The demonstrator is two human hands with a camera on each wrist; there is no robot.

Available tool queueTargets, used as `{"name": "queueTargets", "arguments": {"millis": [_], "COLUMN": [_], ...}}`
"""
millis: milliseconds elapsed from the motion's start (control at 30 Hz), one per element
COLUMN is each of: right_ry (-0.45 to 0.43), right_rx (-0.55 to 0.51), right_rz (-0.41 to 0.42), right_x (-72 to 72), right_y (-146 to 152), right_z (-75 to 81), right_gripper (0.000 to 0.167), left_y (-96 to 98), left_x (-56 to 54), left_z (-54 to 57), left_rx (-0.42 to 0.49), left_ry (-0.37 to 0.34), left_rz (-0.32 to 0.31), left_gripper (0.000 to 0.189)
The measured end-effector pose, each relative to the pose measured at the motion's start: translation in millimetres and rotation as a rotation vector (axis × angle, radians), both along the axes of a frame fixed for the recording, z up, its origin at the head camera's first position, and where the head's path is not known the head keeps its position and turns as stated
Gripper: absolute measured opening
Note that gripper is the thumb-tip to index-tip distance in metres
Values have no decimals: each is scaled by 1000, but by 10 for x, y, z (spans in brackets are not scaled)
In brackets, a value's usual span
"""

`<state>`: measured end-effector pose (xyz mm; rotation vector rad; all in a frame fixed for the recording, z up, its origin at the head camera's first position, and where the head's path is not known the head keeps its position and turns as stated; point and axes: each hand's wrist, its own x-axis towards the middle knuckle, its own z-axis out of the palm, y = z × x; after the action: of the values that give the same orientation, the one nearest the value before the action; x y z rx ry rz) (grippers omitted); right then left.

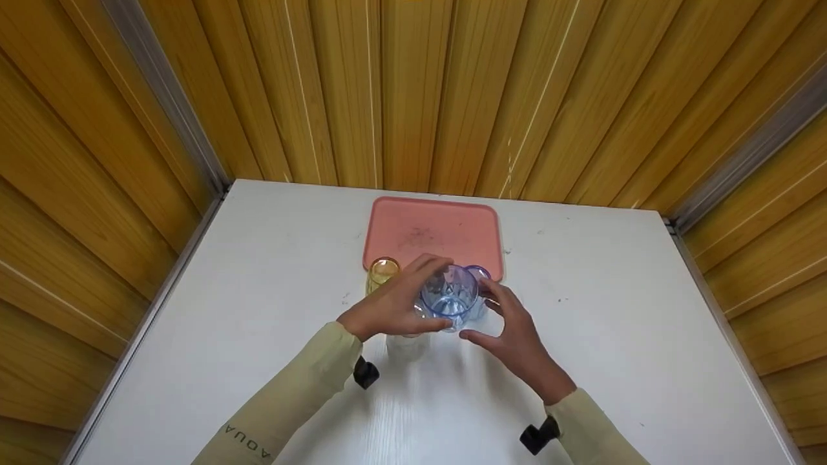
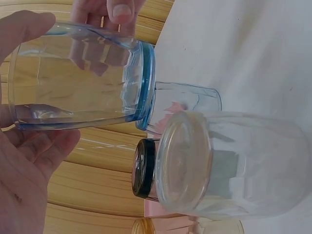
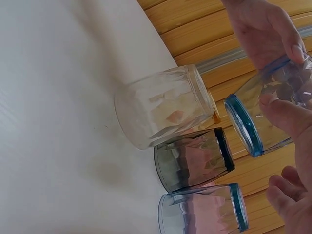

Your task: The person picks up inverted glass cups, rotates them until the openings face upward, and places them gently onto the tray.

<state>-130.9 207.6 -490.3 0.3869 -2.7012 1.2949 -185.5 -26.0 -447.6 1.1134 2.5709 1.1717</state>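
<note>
My left hand grips a see-through blue glass, thumb on one side and fingers on the other. The glass is held above the table, its thick blue ring facing down. Close to its other side is my right hand, thumb and fingers spread; in the right wrist view the thumb overlaps the glass, and contact is unclear. Below stand a clear glass, a smoky dark glass and a light blue glass, their thick rings up. A yellow glass stands left of them, partly behind my left hand.
A pink tray lies at the far side of the white table, just behind the glasses. A purple-rimmed glass shows at its near edge. Wood-patterned panels enclose the table at the back and sides.
</note>
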Motion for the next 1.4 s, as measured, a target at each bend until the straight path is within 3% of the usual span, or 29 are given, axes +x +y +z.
{"name": "queueTargets", "arguments": {"millis": [567,1400], "right_ry": [69,37], "right_rx": [66,69], "right_rz": [-43,-89], "right_x": [-70,-44], "right_y": [33,56], "right_z": [-46,-15], "right_gripper": [80,66], "left_y": [-59,-100], "left_x": [1,-18], "left_z": [-18,21], "left_rx": [12,14], "left_ry": [-57,-27], "left_rz": [34,34], "left_gripper": [91,93]}}
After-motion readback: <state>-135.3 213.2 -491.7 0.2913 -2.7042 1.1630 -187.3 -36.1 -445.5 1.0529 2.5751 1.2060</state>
